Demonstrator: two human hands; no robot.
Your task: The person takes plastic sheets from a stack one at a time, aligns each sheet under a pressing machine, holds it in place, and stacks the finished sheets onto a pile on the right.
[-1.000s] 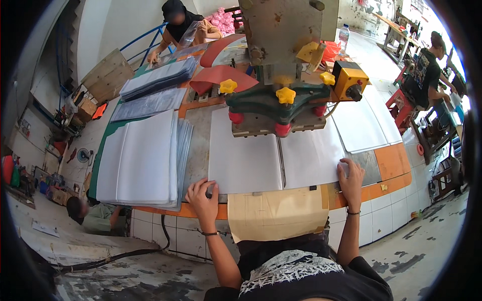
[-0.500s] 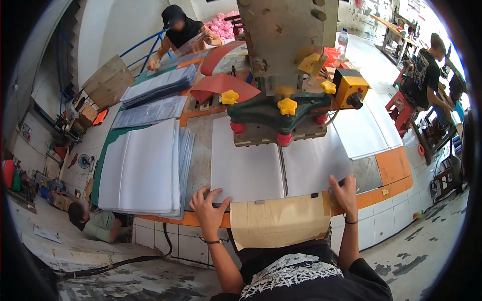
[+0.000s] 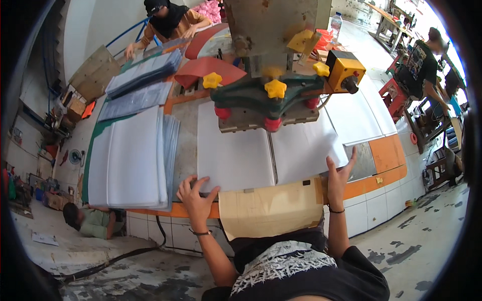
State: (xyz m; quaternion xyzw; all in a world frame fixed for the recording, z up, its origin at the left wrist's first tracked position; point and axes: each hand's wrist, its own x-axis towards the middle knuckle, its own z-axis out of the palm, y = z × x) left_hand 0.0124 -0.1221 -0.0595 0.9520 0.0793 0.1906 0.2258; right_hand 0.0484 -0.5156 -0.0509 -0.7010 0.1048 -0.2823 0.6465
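Observation:
Under the head of a press (image 3: 271, 95) lies a white two-panel sheet (image 3: 233, 155) with a dark strip down its middle. At its near left corner, my left hand (image 3: 197, 196) rests with fingers spread, thumb by the edge. By the near right corner is my right hand (image 3: 340, 174), its thumb and fingers apart around the corner of the right panel (image 3: 304, 155). Neither hand is closed on anything visible. Between my forearms, a cream card (image 3: 271, 206) hangs over the table's front edge, a small black tab at its upper right.
Stacked white folders in clear plastic (image 3: 128, 160) stand left, with further stacks (image 3: 145, 75) behind them. White sheets (image 3: 354, 120) lie right of the press. A yellow control box (image 3: 345, 70) juts from the press. One person sits across the table, another at the right, a third low at left.
The whole view has shifted, so the table sits higher and further left. My right hand has opened wider at the sheet's right corner. My left hand keeps its place by the left corner.

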